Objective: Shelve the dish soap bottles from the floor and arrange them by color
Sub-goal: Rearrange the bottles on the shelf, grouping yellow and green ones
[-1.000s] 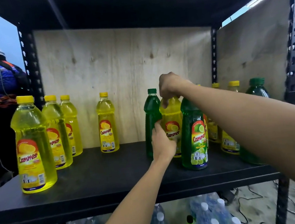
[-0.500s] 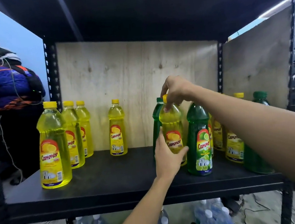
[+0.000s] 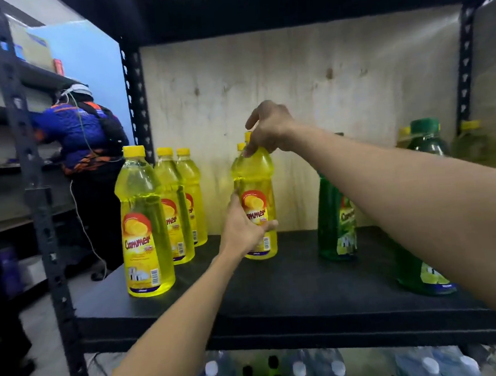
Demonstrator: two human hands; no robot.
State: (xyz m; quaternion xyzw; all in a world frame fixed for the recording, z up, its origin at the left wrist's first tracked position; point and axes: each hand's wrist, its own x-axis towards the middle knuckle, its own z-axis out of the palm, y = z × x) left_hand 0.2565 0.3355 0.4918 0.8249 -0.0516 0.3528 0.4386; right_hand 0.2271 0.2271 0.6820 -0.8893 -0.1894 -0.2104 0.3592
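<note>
Two hands grip one yellow bottle (image 3: 257,214) that stands upright on the black shelf (image 3: 279,287). The right hand (image 3: 268,129) is closed over its neck and cap from above, fingers curled round so that only a sliver of yellow cap shows. The left hand (image 3: 244,228) wraps the lower body at the label, thumb on the near left side and fingers bent round the front, about half closed. Just behind the held bottle, another yellow cap (image 3: 240,146) peeks out beside the right hand's fingers. To the left of both hands stand three more yellow bottles (image 3: 145,226), well apart from the left wrist. To the right, under the right forearm, a green bottle (image 3: 335,219) stands on the shelf, and a second green bottle (image 3: 425,142) rises behind the forearm, partly hidden by it.
</note>
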